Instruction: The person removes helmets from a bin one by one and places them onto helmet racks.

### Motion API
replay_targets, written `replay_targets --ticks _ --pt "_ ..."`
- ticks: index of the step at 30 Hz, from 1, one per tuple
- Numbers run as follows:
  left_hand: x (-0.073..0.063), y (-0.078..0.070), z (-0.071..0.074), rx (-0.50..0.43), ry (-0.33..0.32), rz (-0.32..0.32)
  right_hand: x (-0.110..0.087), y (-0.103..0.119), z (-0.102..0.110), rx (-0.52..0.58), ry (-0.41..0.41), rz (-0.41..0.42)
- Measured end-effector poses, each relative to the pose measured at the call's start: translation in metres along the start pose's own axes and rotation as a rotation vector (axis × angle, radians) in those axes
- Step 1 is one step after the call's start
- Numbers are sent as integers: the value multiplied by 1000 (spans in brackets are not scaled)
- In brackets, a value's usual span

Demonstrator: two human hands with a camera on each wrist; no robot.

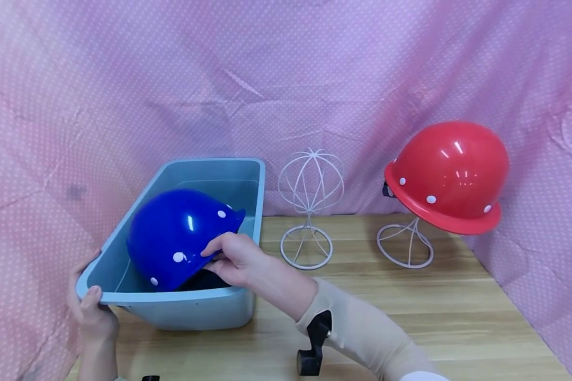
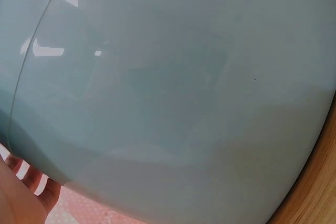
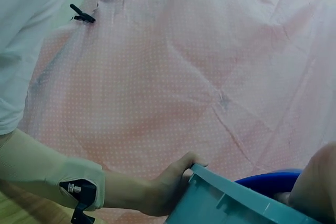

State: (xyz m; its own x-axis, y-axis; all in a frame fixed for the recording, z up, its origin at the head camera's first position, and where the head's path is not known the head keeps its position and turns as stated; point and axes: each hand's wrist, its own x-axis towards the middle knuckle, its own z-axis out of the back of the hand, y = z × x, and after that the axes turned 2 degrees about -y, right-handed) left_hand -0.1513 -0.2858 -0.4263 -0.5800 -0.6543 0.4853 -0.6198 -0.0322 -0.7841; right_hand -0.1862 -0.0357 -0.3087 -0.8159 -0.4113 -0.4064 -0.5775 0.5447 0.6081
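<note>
A blue hard hat (image 1: 171,227) with white round studs sits tilted inside a light blue-green plastic bin (image 1: 195,313) at the left of the table. My right hand (image 1: 235,256) reaches over the bin's near right side and pinches the hat's lower edge between thumb and fingers. At the near left corner, my left hand (image 1: 97,317) grips the bin's rim, thumb over the top. The left wrist view is mostly filled by the bin's outer wall (image 2: 157,103), with left fingers (image 2: 48,195) at its edge. In the right wrist view the blue hat (image 3: 265,182) shows only partly.
Right of the bin stands a bare white wire stand (image 1: 310,206). Farther right, a red hard hat (image 1: 450,174) rests on a similar stand (image 1: 405,254). Pink dotted cloth (image 1: 286,79) hangs behind the wooden table (image 1: 457,317).
</note>
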Motion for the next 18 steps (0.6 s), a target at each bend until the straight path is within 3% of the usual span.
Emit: replay_targets --ticks 9,18 --pt "-2 -2 -1 98 8 15 -18 29 5 60 147 10" --pt "0 -3 -4 116 1 -19 -18 40 21 6 391 226"
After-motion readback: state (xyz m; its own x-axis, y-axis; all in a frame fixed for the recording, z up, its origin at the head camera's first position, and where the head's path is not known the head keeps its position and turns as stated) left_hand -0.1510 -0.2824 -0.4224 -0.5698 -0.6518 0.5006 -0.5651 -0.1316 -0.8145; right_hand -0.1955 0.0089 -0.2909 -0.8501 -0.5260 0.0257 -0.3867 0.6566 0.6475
